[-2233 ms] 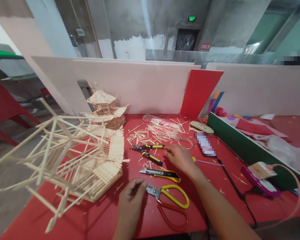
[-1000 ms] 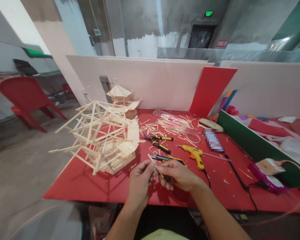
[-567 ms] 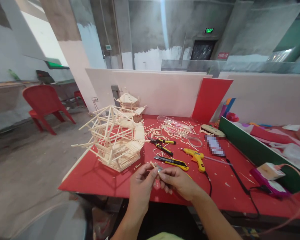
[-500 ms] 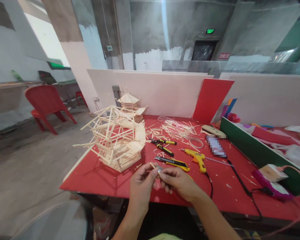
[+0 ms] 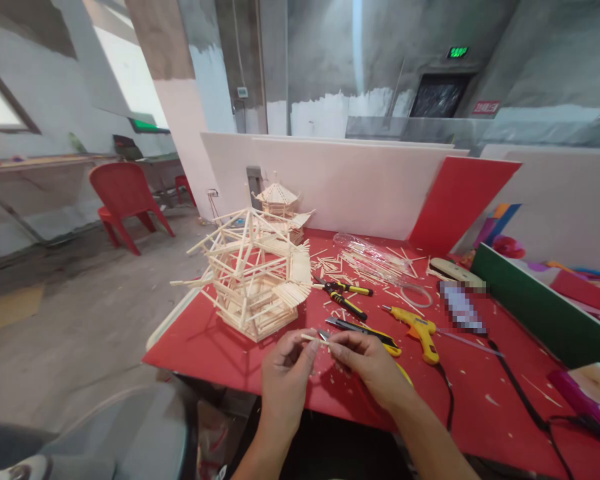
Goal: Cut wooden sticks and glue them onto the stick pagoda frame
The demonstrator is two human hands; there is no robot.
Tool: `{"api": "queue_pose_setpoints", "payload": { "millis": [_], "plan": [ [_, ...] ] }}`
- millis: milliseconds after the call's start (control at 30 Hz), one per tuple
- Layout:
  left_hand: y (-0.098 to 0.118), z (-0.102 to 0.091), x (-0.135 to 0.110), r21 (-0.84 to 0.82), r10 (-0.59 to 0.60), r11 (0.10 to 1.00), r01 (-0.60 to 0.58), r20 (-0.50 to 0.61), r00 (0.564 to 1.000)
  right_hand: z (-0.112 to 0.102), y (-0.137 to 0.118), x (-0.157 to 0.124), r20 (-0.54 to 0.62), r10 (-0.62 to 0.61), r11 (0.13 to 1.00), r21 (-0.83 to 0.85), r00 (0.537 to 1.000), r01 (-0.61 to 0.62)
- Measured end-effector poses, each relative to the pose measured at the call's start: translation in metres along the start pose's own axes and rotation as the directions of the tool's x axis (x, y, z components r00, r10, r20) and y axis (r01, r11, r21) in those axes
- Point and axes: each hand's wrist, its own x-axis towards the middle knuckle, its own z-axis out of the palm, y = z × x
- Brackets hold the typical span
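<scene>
My left hand (image 5: 286, 373) and my right hand (image 5: 369, 363) meet over the near edge of the red table (image 5: 205, 340). Both pinch one thin wooden stick (image 5: 314, 339), held roughly level between their fingertips. A tilted model frame of glued sticks (image 5: 253, 277) stands just left of my hands. A smaller stick pagoda (image 5: 279, 203) rises behind it by the white board.
Beyond my hands lie a yellow utility knife (image 5: 365, 329), yellow-handled pliers (image 5: 345, 297), a yellow glue gun (image 5: 416, 325) with a black cord, loose sticks (image 5: 330, 263) and a clear bag (image 5: 367, 252). A green divider (image 5: 540, 303) stands at right. A red chair (image 5: 125, 200) sits on the floor left.
My right hand left the tabletop and joined my left to pinch the stick. The view pulled back and swung left; the scissors near the edge dropped from sight.
</scene>
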Motion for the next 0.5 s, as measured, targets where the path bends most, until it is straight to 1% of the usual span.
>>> {"api": "queue_pose_setpoints", "payload": {
  "millis": [267, 400, 500],
  "plan": [
    [-0.002, -0.005, 0.002, -0.001, -0.053, 0.999, 0.053, -0.051, 0.997, -0.002, 0.003, 0.007, -0.097, -0.008, 1.000, 0.002, 0.995, 0.008],
    [-0.001, -0.008, 0.004, 0.002, -0.065, 0.998, 0.066, -0.069, 0.996, -0.001, -0.007, 0.008, -0.187, -0.035, 0.999, 0.001, 0.982, 0.036],
    [0.003, -0.008, 0.003, 0.052, -0.072, 0.996, 0.073, -0.023, 0.997, 0.001, -0.021, 0.009, -0.240, -0.064, 0.998, -0.001, 0.969, 0.065]
  ]
}}
